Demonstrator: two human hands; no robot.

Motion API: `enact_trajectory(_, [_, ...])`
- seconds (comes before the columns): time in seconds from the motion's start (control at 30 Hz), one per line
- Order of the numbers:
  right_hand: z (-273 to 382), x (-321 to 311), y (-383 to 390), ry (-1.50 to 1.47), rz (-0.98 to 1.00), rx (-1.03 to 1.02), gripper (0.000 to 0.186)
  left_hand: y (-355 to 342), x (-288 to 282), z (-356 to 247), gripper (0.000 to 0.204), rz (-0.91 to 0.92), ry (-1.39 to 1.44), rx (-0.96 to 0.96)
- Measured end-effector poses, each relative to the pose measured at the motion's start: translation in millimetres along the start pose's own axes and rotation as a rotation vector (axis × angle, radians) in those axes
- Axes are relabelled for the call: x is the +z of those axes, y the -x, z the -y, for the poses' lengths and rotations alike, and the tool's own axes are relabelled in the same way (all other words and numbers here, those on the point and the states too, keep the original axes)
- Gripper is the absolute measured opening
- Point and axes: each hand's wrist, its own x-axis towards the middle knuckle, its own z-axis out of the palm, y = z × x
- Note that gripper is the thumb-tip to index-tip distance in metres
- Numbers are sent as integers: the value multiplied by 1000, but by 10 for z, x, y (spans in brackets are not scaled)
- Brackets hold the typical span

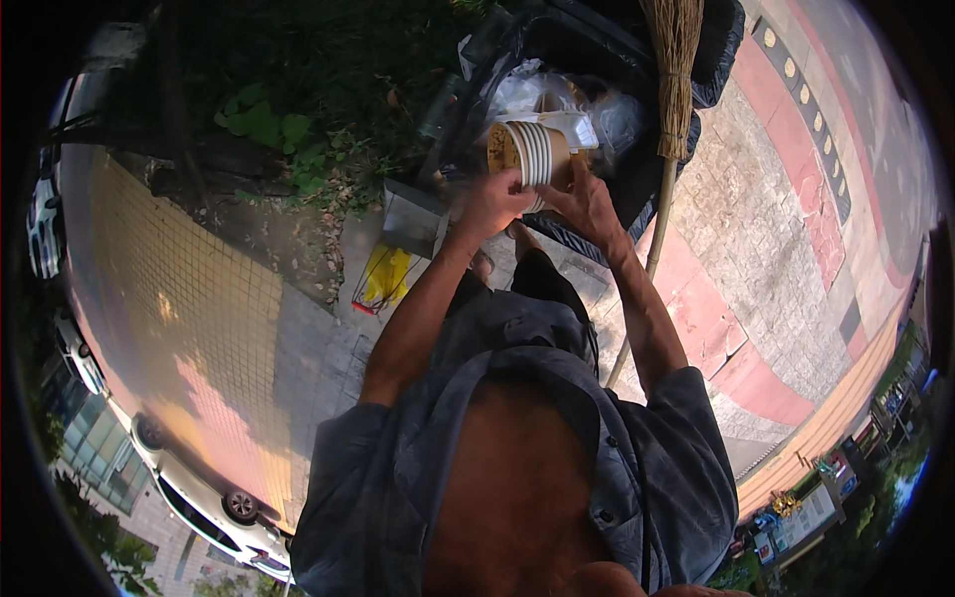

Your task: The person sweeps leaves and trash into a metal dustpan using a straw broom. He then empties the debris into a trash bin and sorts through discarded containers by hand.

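A stack of several used paper bowls [534,149] lies on its side between my two hands, over a bin lined with a black bag [622,40]. Brown stains mark the inside of the leftmost bowl. My left hand [494,203] is closed on the near side of the stack, at the white rims. Closed around its right end, at the brown bowl, is my right hand [589,206]. Just beyond the stack, clear plastic bags [532,90] and a white tray [574,127] fill the bin.
A straw broom [676,75] leans across the bin's right side, its long handle reaching down past my right arm. Left of my feet stand a grey dustpan [413,221] and a yellow bag [386,276]. Plants [264,119] border the paving at the far left.
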Motion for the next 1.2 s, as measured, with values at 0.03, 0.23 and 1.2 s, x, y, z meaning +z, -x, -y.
enact_trajectory(0.03, [45, -37, -10, -35, 42, 84, 43, 2, 35, 33, 26, -57, -114, 56])
enact_trajectory(0.23, [-197, -187, 17, 460, 40, -506, 34, 52, 256, -91, 28, -167, -418, 161])
enact_trajectory(1.2, [-458, -412, -179, 358, -168, 196, 69, 203, -338, 81, 10, -287, 78, -12])
